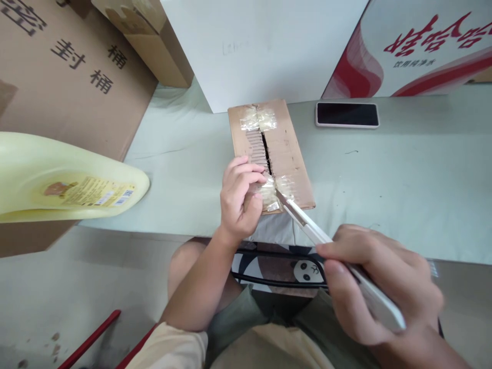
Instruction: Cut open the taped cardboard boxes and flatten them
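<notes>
A small cardboard box (290,154) lies on the table, with clear tape (258,118) across both ends of its middle seam. Between the tapes the seam is parted in a dark slit, beside torn, ridged cardboard. My left hand (241,197) presses on the box's near left part, its fingers bent over the surface and not wrapped around anything. In my right hand (378,279) is a white utility knife (307,225), gripped along its handle. Its blade tip touches or nearly touches the near tape at the seam.
A phone (347,115) lies right of the box. Behind stand a large white box (265,51) and a red-and-white carton (415,56). At left are a big brown carton (77,102) and a pale yellow bottle (73,179). The table's near edge runs just before my lap.
</notes>
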### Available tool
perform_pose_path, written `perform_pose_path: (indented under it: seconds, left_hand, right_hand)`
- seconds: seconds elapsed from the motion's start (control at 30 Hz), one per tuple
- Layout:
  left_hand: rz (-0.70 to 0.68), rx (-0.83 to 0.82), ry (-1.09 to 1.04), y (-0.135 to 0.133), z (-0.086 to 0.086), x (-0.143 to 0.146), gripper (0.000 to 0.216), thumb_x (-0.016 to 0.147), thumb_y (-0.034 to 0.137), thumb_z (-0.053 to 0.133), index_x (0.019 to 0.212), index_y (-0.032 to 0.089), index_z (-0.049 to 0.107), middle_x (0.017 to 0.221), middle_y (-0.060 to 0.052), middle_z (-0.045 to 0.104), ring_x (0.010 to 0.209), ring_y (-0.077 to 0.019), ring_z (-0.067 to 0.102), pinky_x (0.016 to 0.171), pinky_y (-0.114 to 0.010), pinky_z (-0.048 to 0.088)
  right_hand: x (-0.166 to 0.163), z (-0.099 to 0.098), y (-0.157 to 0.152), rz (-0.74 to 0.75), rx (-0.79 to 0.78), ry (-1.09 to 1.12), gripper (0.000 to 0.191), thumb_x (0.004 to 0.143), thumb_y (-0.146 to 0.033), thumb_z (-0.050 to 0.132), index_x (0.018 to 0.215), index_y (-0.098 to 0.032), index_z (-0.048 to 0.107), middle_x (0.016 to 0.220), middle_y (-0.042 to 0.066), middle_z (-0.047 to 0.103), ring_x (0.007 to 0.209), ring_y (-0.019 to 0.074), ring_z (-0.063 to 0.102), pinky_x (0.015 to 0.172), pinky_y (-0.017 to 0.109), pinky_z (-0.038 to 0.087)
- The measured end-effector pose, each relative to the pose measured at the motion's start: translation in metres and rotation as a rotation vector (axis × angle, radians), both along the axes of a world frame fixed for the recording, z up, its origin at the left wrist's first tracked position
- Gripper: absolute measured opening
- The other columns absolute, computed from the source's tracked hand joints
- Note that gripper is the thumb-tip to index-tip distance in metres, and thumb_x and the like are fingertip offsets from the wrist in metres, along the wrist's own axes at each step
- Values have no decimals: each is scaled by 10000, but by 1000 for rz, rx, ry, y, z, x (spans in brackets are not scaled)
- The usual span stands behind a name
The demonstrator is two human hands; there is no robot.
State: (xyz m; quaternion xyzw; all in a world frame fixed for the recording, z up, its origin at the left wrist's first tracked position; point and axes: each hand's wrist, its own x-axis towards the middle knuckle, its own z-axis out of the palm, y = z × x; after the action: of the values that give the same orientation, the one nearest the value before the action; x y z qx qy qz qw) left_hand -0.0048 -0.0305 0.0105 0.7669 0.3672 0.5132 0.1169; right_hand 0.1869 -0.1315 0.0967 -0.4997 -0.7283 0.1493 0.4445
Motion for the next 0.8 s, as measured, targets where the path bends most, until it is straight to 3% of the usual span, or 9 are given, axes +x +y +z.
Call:
perform_pose_path:
  seconds: [0.3, 0.43, 0.6, 0.7, 0.8]
  left_hand:
    - [19, -5, 41, -1, 0, -1, 184, 959, 243, 478, 1060, 276, 628, 1074, -57, 764, 1069, -281, 733, 1194, -639, 524]
    - [26, -16, 52, -1, 0, -1, 181, 952, 241, 482, 1057, 275, 626, 1083, -58, 765, 1070, -279, 733, 1192, -639, 531]
    - [5, -14, 28, 0, -1, -1, 185, 942, 222, 499, 1063, 274, 628, 1089, -52, 764, 1075, -275, 723, 1202, -634, 517]
    - [12, -14, 45, 0, -1, -2, 171, 955, 242, 490, 1056, 271, 625, 1080, -54, 765, 1074, -275, 726, 1192, -635, 528]
    - [9, -6, 25, 1, -1, -1, 164, 963, 244, 491, 1049, 272, 627, 1085, -53, 766, 1069, -268, 728, 1182, -622, 541]
  right_hand:
    - [2, 5, -6, 32, -42, -63, 160, 886, -81, 607, 901, -240, 594, 629, -35, 543, 497, 131, 528, 497, 316, 463]
    - [1, 2, -4, 33, 88, 43, 179, 862, -61, 575, 859, -240, 579, 581, -49, 459, 446, 115, 416, 440, 312, 369]
    - [1, 4, -4, 53, -38, -50, 183, 877, -66, 595, 908, -246, 577, 622, -27, 548, 502, 143, 524, 505, 331, 488]
    - [2, 5, -8, 58, 30, 28, 189, 847, -54, 580, 896, -236, 582, 604, -41, 474, 475, 123, 417, 455, 318, 407]
    - [4, 6, -11, 54, -48, -16, 189, 864, -58, 589, 898, -243, 575, 615, -32, 505, 494, 136, 460, 490, 334, 440]
